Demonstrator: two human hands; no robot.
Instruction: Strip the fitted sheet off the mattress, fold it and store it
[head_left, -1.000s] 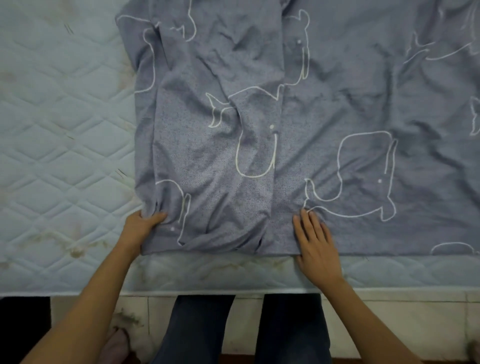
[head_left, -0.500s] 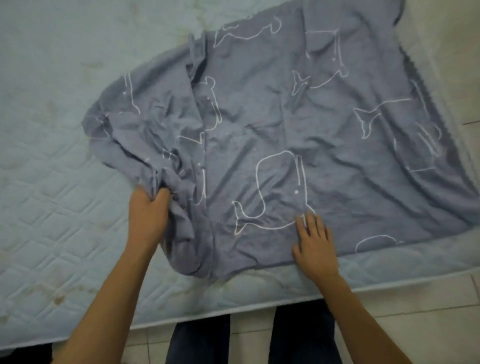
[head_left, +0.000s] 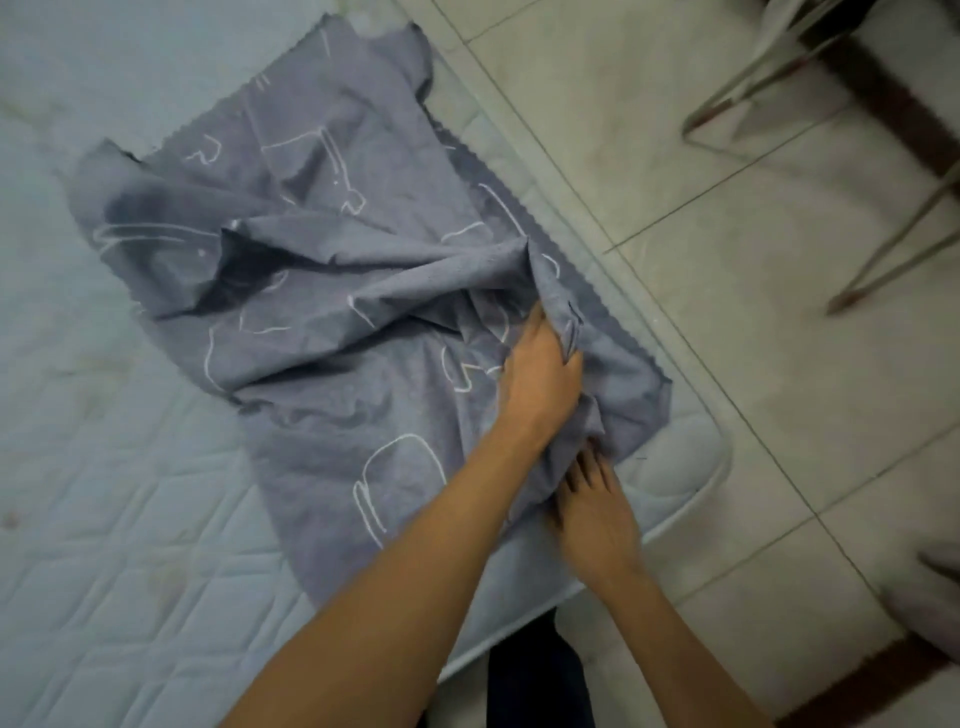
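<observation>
Mattress (head_left: 104, 519): pale, diamond-quilted, stained, with a rounded near right corner. Fitted sheet (head_left: 322, 291): thin grey-blue cloth, white outline print, zigzag-cut edges. It lies rumpled and partly doubled over on the mattress's right portion, beside the tiled floor (head_left: 727, 260). Left hand (head_left: 540, 379): fingers curled round a bunched fold near the sheet's right edge. Right hand (head_left: 597, 519): blurred, fingers nearly straight, tips touching the sheet's near corner.

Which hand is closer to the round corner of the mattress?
The right hand. It rests at the edge of the sheet, close to the mattress corner. The left hand grips bunched sheet farther in, away from that corner.
</observation>
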